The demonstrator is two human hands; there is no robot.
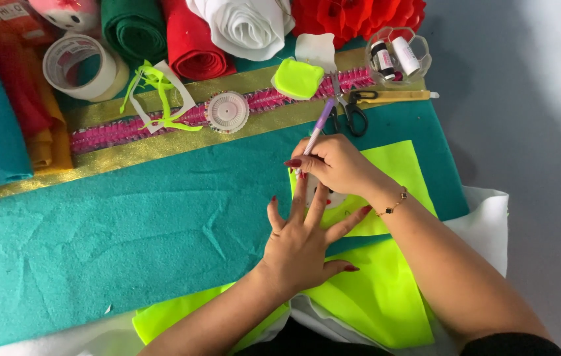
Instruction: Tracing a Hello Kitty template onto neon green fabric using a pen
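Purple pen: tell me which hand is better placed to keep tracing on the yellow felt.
Right. The right hand already grips the purple pen, tip down at the white template. The left hand lies flat with spread fingers, pinning template and neon yellow felt.

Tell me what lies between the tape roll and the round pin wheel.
In the head view, neon green felt scraps on a white cutout lie between the tape roll and the pin wheel.

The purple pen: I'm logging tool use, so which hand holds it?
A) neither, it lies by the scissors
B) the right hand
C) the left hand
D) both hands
B: the right hand grips the purple pen over the neon yellow felt, while the left hand lies flat, fingers spread.
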